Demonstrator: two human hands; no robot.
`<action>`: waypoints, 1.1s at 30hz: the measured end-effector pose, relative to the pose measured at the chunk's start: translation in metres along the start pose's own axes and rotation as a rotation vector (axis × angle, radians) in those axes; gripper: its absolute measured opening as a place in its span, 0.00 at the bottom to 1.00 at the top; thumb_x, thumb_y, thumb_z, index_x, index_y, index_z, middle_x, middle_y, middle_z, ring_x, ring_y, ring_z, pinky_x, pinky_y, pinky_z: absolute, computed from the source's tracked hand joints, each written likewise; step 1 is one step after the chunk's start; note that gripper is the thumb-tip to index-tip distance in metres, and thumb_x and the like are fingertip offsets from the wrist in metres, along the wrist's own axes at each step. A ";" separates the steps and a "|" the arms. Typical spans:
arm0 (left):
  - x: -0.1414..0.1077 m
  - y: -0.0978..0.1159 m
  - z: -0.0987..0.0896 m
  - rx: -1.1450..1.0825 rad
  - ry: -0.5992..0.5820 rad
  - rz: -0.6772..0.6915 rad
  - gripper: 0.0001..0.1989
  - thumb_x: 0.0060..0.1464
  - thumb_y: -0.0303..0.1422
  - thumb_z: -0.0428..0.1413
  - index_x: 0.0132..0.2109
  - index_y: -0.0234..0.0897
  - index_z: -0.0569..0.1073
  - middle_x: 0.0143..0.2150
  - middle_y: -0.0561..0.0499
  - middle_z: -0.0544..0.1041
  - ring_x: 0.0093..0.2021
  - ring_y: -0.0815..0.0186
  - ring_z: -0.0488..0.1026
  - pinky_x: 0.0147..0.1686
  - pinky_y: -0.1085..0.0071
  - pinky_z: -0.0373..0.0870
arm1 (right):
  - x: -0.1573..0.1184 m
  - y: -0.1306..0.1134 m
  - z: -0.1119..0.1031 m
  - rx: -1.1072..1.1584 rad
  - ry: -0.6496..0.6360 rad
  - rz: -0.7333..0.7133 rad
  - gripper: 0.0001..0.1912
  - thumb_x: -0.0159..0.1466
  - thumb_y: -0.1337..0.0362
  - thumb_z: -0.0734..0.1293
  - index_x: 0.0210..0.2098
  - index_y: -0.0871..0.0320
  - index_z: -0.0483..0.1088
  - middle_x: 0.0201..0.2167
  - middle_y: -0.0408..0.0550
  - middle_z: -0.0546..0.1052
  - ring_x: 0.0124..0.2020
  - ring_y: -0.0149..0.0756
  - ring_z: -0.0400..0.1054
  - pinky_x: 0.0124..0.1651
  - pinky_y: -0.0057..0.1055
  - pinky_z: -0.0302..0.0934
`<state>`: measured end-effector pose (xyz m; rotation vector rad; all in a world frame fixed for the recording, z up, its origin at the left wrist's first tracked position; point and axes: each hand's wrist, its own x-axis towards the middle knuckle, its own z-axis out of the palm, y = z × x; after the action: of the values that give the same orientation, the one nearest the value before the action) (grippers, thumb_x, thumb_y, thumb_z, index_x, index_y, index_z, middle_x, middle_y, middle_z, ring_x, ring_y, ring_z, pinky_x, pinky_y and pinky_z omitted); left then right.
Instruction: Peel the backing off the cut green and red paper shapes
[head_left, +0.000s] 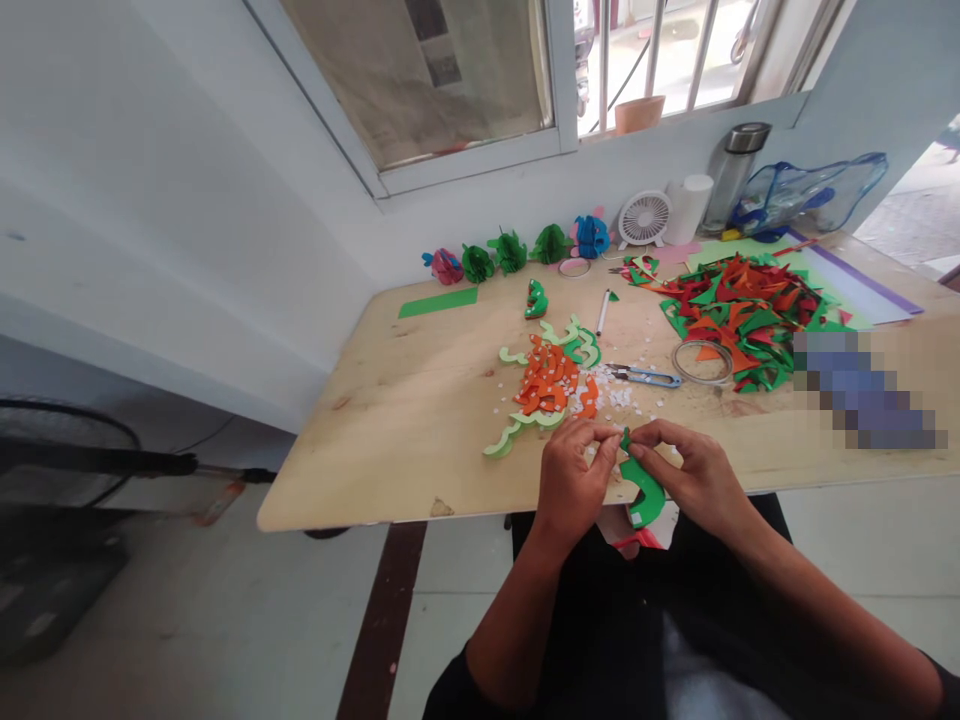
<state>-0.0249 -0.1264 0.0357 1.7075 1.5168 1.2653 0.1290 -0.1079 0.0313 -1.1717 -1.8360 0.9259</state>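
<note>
At the table's front edge, my left hand (577, 480) is closed in a pinch at the upper tip of a curved green paper piece (646, 497); what lies between its fingertips is too small to make out. My right hand (690, 470) pinches the same green piece near its top. A small white square shows on the lower end of the piece, which hangs over my lap. Beyond my hands lies a heap of orange paper pieces (547, 377) dotted with white squares. Wavy light green strips (517, 430) lie around it, and blue-handled snips (649, 377) rest to its right.
A large pile of red and green scraps (750, 310) covers the right side, with a tape roll (703, 362) beside it. Paper figures (511, 252), a small fan (645, 218) and a bottle (739, 175) stand along the wall. A white pen (603, 312) lies mid-table.
</note>
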 end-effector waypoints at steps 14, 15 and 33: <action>0.001 -0.007 0.009 -0.624 0.076 -0.425 0.11 0.48 0.36 0.60 0.37 0.34 0.77 0.32 0.49 0.78 0.33 0.67 0.73 0.36 0.71 0.67 | 0.002 0.010 -0.001 0.201 -0.012 0.134 0.11 0.60 0.56 0.66 0.32 0.58 0.73 0.29 0.46 0.75 0.33 0.37 0.69 0.38 0.31 0.63; 0.002 -0.006 0.009 -0.683 0.051 -0.464 0.11 0.47 0.37 0.60 0.36 0.34 0.78 0.30 0.49 0.78 0.31 0.68 0.72 0.34 0.73 0.66 | 0.002 0.010 0.000 0.206 -0.013 0.131 0.11 0.60 0.56 0.66 0.32 0.58 0.73 0.29 0.46 0.75 0.33 0.36 0.69 0.38 0.31 0.63; -0.008 -0.001 0.012 -0.516 0.210 -0.285 0.05 0.47 0.33 0.60 0.30 0.36 0.78 0.28 0.51 0.78 0.32 0.67 0.72 0.36 0.70 0.68 | -0.010 -0.012 -0.001 -0.030 0.239 0.031 0.08 0.61 0.60 0.64 0.34 0.57 0.71 0.30 0.46 0.75 0.33 0.36 0.68 0.37 0.31 0.62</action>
<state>-0.0142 -0.1314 0.0275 1.0215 1.3313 1.5444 0.1278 -0.1209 0.0397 -1.2742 -1.6488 0.7419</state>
